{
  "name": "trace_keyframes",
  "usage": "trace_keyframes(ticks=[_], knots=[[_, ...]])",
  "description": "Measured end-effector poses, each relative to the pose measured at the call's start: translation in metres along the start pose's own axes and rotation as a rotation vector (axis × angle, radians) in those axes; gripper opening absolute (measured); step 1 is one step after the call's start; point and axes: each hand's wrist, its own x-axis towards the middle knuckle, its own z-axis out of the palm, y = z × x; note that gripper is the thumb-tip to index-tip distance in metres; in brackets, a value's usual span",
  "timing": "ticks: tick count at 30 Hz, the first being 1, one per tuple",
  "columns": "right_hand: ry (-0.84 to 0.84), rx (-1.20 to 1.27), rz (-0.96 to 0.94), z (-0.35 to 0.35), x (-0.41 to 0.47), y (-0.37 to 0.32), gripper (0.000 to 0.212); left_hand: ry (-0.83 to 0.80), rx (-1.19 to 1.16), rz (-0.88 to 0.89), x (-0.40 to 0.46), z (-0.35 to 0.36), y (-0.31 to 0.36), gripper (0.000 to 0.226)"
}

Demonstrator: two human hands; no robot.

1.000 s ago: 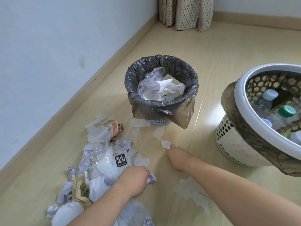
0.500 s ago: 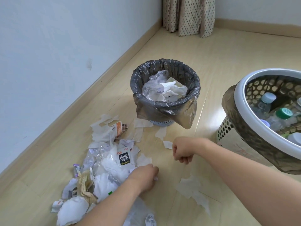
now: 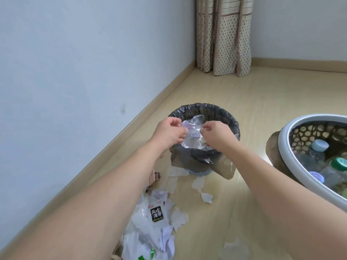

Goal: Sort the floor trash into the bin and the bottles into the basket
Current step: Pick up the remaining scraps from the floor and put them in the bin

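Both hands over the bin [image 3: 204, 158], left hand [image 3: 170, 132], right hand [image 3: 216, 133].

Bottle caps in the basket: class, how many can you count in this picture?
3, all in the basket at the right: a pale blue cap farthest back, a green cap beside the right edge, a lilac cap nearest. More may be hidden out of frame.

A dotted beige curtain [image 3: 224, 36] hangs in the far corner; pale blue wall [image 3: 75, 62] at left; wooden skirting [image 3: 131, 126] meets light floor [image 3: 262, 94].
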Motion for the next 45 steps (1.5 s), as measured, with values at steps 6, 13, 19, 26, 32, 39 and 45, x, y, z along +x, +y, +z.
trace_keyframes(ticks=[6,13,19,26,32,39,45], knots=[[0.181,-0.172,-0.215,-0.009,-0.008,0.032,0.027,0.119,0.233,0.073,-0.020,0.003,-0.038,0.020],[-0.279,-0.447,-0.423,0.026,-0.094,0.099,0.016,0.031,0.339,-0.196,-0.060,0.005,-0.150,0.020],[-0.874,-0.724,-0.013,0.066,-0.142,0.177,0.056,-0.477,0.743,-0.248,-0.102,0.038,-0.214,0.016],[-0.881,-0.728,-0.161,0.087,-0.139,0.200,0.008,-0.456,0.820,-0.177,-0.096,0.057,-0.231,0.022],[-0.499,-0.392,0.117,0.068,-0.108,0.207,0.008,-0.438,0.980,0.021,-0.079,0.083,-0.219,0.026],[-0.389,-0.438,0.321,0.046,-0.106,0.236,0.011,-0.968,0.956,0.099,-0.139,0.150,-0.220,0.045],[-0.489,-0.402,0.429,0.043,-0.110,0.228,0.017,-0.937,1.070,0.365,-0.170,0.159,-0.244,0.015]])
